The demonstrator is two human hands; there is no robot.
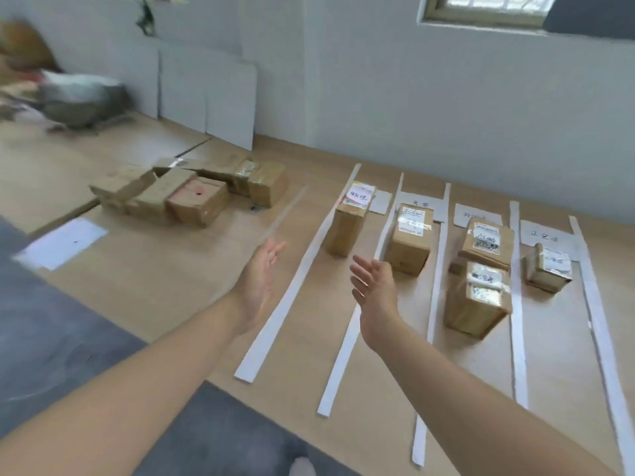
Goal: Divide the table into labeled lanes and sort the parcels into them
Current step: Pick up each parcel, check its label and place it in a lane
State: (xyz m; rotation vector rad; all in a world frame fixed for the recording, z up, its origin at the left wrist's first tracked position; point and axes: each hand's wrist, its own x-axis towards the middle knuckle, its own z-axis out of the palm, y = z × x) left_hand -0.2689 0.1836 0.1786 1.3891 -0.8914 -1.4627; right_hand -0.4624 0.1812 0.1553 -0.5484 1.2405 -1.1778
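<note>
White paper strips [292, 297] divide the wooden table [171, 290] into lanes, each headed by a handwritten label card [546, 235]. One brown parcel [347, 225] stands in the first lane, another [410, 240] in the second, two parcels [481, 297] in the third and a small one [548, 267] in the fourth. A heap of unsorted parcels [192, 192] lies to the left. My left hand [259, 280] and my right hand [376, 293] hover above the table with fingers straight, palms facing each other, holding nothing.
A loose white sheet [65, 242] lies near the table's left edge. White boards [209, 94] lean against the back wall. A grey bag [82, 97] sits at the far left. Grey floor [68, 338] shows beyond the near edge.
</note>
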